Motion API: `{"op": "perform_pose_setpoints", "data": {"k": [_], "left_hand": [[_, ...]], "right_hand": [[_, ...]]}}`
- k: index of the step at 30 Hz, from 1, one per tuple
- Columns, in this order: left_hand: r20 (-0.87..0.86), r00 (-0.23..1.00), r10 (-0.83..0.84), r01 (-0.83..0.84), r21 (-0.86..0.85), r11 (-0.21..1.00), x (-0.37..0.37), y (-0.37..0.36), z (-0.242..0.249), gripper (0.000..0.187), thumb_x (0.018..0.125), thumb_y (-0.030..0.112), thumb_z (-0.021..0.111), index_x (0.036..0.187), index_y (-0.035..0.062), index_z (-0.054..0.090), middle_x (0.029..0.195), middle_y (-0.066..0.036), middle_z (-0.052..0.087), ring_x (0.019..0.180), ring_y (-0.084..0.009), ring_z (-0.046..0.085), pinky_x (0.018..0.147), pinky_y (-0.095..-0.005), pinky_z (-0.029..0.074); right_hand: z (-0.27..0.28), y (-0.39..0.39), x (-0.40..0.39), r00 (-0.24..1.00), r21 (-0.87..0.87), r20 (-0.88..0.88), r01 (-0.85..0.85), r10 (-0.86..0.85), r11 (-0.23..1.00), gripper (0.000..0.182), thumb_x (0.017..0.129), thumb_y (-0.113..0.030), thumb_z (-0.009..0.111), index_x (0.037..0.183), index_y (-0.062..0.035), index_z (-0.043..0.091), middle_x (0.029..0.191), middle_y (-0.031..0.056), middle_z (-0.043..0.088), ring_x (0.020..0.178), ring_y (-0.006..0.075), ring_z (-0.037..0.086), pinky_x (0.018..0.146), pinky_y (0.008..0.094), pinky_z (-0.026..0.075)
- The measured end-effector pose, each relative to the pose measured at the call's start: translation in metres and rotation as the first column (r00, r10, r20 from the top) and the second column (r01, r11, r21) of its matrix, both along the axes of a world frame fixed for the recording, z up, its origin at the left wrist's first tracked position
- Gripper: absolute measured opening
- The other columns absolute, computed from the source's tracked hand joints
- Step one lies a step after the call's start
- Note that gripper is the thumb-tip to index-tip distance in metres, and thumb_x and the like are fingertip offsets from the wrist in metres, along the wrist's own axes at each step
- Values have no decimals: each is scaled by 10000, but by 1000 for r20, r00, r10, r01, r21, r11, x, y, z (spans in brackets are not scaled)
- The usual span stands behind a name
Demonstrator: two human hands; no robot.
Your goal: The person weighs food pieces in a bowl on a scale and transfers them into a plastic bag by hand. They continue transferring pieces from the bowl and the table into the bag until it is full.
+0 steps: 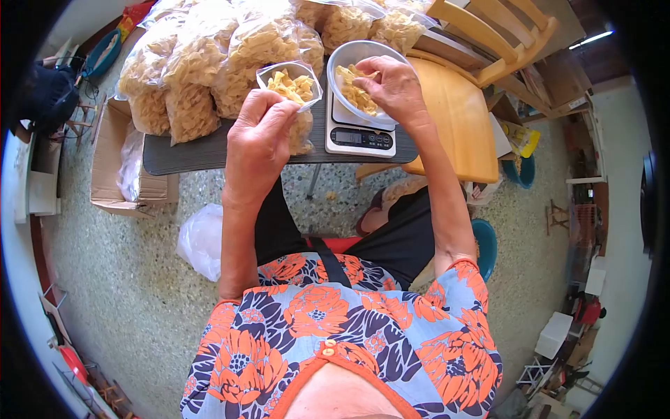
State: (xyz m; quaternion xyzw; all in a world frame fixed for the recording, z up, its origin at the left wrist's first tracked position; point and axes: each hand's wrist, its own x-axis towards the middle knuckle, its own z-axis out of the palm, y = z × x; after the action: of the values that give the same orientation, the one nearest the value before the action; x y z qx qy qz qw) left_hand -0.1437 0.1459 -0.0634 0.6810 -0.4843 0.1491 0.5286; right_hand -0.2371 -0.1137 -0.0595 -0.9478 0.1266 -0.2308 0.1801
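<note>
My left hand [259, 136] is closed on the rim of a clear plastic bag [301, 131], holding its mouth wide. Dried yellow pieces [293, 85], flat and curled, fill the bag up to the opening. Over a translucent plastic bowl [337, 52], my right hand [392, 89] has its fingers pinched on some of the same dried pieces [349, 80]; the palm hides part of the bowl. The bowl sits on a white digital scale [360, 140], whose display and buttons face me.
Filled bags [192, 112] are piled on the dark table [202, 150]. A wooden chair [453, 119] stands right of it. An open cardboard box [112, 160] is at left, with a plastic bag [202, 241] on the floor. A teal basin [485, 248] is by my right elbow.
</note>
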Motion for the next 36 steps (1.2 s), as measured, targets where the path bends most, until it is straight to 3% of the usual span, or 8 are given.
{"op": "perform_pose_setpoints", "data": {"k": [8,12,14,22,26,28,30,36], "left_hand": [[-7,998,59,-58,124,991,1,3,-2,153,886,-50,725,1027,8,717,942,-121,630,852,-277,679,752,-384,559],[45,995,86,-92,150,984,3,4,1,138,880,-22,741,1004,27,705,950,-112,642,835,-298,693,730,-396,564],[113,990,84,-107,210,972,1,5,4,139,870,10,758,991,51,704,952,-102,653,818,-320,705,707,-413,569],[124,991,56,-81,210,974,1,4,5,132,864,19,770,976,42,705,930,-114,652,804,-331,701,697,-426,565],[55,998,2,-11,161,987,4,4,1,108,878,-1,754,969,16,696,912,-135,641,785,-328,679,700,-418,555],[41,999,-4,-3,162,987,3,5,2,106,878,-3,753,966,15,695,910,-136,640,783,-329,673,702,-416,552],[33,999,-14,9,155,988,2,5,4,104,878,-5,751,963,13,694,908,-138,638,780,-330,667,705,-414,550],[40,999,-11,4,184,983,1,14,9,97,874,-14,750,946,7,688,886,-139,622,767,-323,658,691,-415,539]], "right_hand": [[-21,-6,11,1000,-207,-19,-1,-3,978,225,881,-185,794,1069,-64,773,853,111,754,754,202,726,731,337,575],[-8,-13,-3,989,304,74,99,-127,948,150,929,-139,766,1028,-26,771,815,49,758,712,103,712,617,270,557],[-4,-21,-12,968,668,135,69,-212,741,160,939,-169,753,1006,-26,780,801,66,765,720,126,733,636,266,571],[12,-12,-21,926,911,327,-255,-188,325,206,957,-146,784,1094,-3,726,931,64,771,788,112,753,611,203,586],[33,37,-9,937,870,349,-326,3,369,156,960,-118,768,1058,-2,732,922,89,769,782,133,752,617,217,584],[35,64,1,964,791,254,-256,82,556,183,949,-141,765,1043,17,758,891,72,745,780,130,738,624,259,572],[19,76,14,960,448,247,-235,134,862,174,894,-104,779,1050,-28,761,840,96,724,746,165,727,645,305,565],[17,92,20,928,-74,211,-298,306,952,93,822,-62,788,899,-69,737,843,28,729,743,223,700,681,340,560]]}}
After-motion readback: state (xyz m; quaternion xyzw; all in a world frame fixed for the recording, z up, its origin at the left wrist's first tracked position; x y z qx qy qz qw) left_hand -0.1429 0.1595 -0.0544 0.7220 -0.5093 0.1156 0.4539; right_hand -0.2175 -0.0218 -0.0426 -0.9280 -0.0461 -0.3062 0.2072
